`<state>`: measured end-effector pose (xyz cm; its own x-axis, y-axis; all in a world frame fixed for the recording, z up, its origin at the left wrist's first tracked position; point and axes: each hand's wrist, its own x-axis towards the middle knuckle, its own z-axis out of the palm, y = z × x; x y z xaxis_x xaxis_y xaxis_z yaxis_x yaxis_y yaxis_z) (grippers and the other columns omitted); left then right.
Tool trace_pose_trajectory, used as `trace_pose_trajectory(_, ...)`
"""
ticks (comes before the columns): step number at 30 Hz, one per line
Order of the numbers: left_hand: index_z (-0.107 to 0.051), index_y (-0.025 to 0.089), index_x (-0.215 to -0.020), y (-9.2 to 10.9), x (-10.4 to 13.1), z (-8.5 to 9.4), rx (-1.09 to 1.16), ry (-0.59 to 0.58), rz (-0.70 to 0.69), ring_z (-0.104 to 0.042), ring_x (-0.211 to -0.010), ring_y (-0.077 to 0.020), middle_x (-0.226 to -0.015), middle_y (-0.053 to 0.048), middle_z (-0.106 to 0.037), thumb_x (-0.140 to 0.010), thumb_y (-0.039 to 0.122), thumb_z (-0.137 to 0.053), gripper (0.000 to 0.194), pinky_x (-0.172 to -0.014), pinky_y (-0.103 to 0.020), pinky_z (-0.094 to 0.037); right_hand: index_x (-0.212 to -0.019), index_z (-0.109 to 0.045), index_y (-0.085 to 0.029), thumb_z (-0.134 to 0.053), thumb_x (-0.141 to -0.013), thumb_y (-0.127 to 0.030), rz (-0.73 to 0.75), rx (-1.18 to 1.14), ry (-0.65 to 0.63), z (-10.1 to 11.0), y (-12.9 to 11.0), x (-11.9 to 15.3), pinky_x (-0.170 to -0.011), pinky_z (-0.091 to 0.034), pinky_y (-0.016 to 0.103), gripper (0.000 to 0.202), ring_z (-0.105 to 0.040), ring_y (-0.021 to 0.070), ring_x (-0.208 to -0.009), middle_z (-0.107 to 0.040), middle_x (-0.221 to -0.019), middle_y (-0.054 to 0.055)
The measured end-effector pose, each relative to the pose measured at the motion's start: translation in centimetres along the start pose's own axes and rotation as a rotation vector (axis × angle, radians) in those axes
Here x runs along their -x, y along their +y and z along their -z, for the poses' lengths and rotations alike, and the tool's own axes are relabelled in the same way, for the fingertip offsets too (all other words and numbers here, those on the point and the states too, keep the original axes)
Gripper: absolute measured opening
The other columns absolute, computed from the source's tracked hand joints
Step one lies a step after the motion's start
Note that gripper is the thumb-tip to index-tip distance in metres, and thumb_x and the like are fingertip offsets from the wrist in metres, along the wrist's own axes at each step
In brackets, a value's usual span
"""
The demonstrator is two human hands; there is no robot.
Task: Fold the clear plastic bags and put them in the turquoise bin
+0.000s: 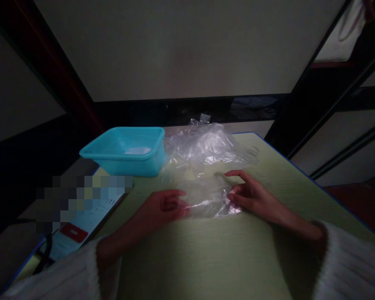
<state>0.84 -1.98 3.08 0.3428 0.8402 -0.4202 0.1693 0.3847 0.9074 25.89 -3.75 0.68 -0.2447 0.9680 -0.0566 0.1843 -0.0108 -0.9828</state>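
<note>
On a pale counter in a dim room, my left hand and right hand pinching a clear bag, phone-like device partly pixelated.

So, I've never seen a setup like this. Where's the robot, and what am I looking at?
There's no robot here: these are a person's own bare hands, seen from a camera worn on the head, looking forward and down. It's the only picture. The right hand seems to pinch a clear plastic bag lying on the table. The left hand is at the bag's other end; whether it grips is hard to tell. Beyond lies a crumpled heap of clear plastic, beside a turquoise basin. At the left is a flat, pale-faced item, partly pixelated.
</note>
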Motion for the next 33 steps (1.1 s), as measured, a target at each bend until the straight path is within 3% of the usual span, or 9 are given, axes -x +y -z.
trace_pose_trajectory(5,-0.061,0.013,-0.093,-0.6,-0.7,0.1,-0.064,0.04,-0.054,-0.067,-0.074,-0.0198,-0.073,-0.001,-0.07,-0.051,0.018,-0.077,0.045,-0.074,-0.032,-0.05,-0.104,-0.035,-0.024,-0.062,-0.071,-0.034,-0.091,0.04,0.053,-0.2,-0.8,0.3,-0.05,-0.045,0.028,0.044,-0.061,0.0155,-0.055,-0.055,-0.059,-0.007)
trace_pose_trajectory(10,-0.06,0.012,-0.095,-1.0,-0.9,0.1,-0.102,0.046,-0.073,-0.068,-0.074,-0.0204,-0.074,-0.002,-0.07,-0.053,0.016,-0.075,0.045,-0.071,-0.032,-0.051,-0.102,-0.036,-0.024,-0.061,-0.069,-0.03,-0.123,0.045,0.089,-0.3,-1.0,0.3,-0.05,-0.047,0.028,0.041,-0.061,0.0153,-0.055,-0.055,-0.063,-0.006)
trace_pose_trajectory(19,-0.054,0.011,-0.109,-0.2,-0.1,-0.3,-0.135,0.023,-0.071,-0.067,-0.073,-0.0198,-0.072,-0.001,-0.07,-0.049,0.014,-0.074,0.063,-0.07,-0.031,-0.051,-0.102,-0.037,-0.022,-0.061,-0.07,-0.036,-0.121,0.055,0.127,-0.3,-1.0,0.4,-0.048,-0.046,0.026,0.043,-0.06,0.0151,-0.056,-0.056,-0.065,-0.004)
trace_pose_trajectory(28,-0.056,0.015,-0.093,-0.8,-0.4,-0.4,-0.166,0.07,-0.145,-0.063,-0.059,-0.0138,-0.061,0.004,-0.065,-0.053,0.014,-0.069,0.043,-0.057,-0.022,-0.047,-0.103,-0.035,-0.022,-0.061,-0.072,-0.035,-0.072,0.03,0.112,-0.3,-0.8,0.4,-0.047,-0.046,0.026,0.043,-0.061,0.0142,-0.052,-0.052,-0.061,-0.007)
trace_pose_trajectory(33,-0.054,0.015,-0.094,-0.9,-0.6,-0.4,-0.185,0.062,-0.134,-0.06,-0.052,-0.0128,-0.06,0.005,-0.061,-0.054,0.016,-0.067,0.043,-0.042,-0.018,-0.039,-0.104,-0.035,-0.022,-0.061,-0.073,-0.036,-0.057,0.025,0.096,-0.3,-0.6,0.4,-0.047,-0.048,0.028,0.043,-0.061,0.0146,-0.051,-0.053,-0.061,-0.007)
